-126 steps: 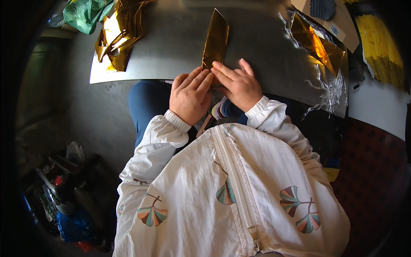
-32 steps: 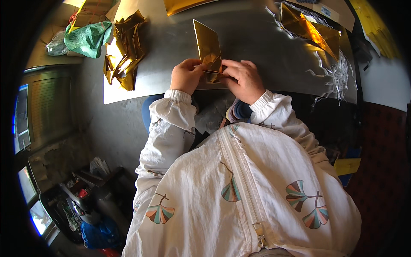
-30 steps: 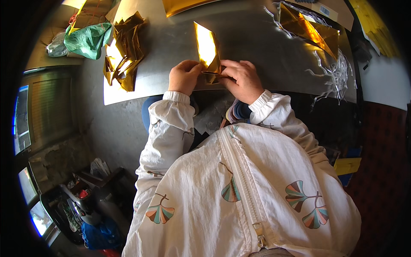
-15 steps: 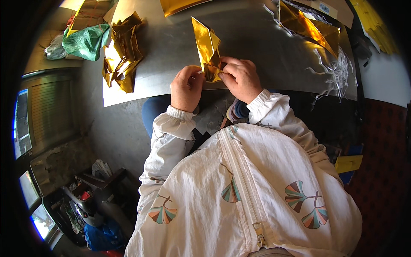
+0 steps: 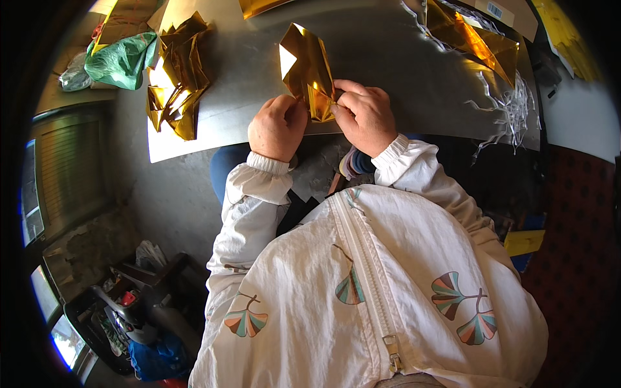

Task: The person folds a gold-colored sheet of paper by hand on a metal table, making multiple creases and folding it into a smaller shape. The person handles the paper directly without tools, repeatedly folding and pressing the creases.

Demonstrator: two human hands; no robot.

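Note:
A sheet of shiny gold foil paper (image 5: 304, 61), partly folded, stands up from the near edge of the grey metal table (image 5: 362, 39). My left hand (image 5: 278, 126) pinches its lower left edge, with the fingertips curled and partly hidden. On the other side, my right hand (image 5: 364, 116) grips the lower right edge between thumb and fingers. Creases show in the foil between the two hands. To the left lies a heap of folded gold foil pieces (image 5: 178, 84).
More gold foil (image 5: 475, 39) lies at the right among white shredded strips (image 5: 508, 116). A green plastic bag (image 5: 123, 61) sits past the table's left edge. A black bin-like container (image 5: 123, 304) with a blue bag (image 5: 155, 357) stands on the floor at lower left.
The foil paper has spread wider, its upper part opening toward the left. My left hand has moved slightly left and turned, while the right has barely shifted.

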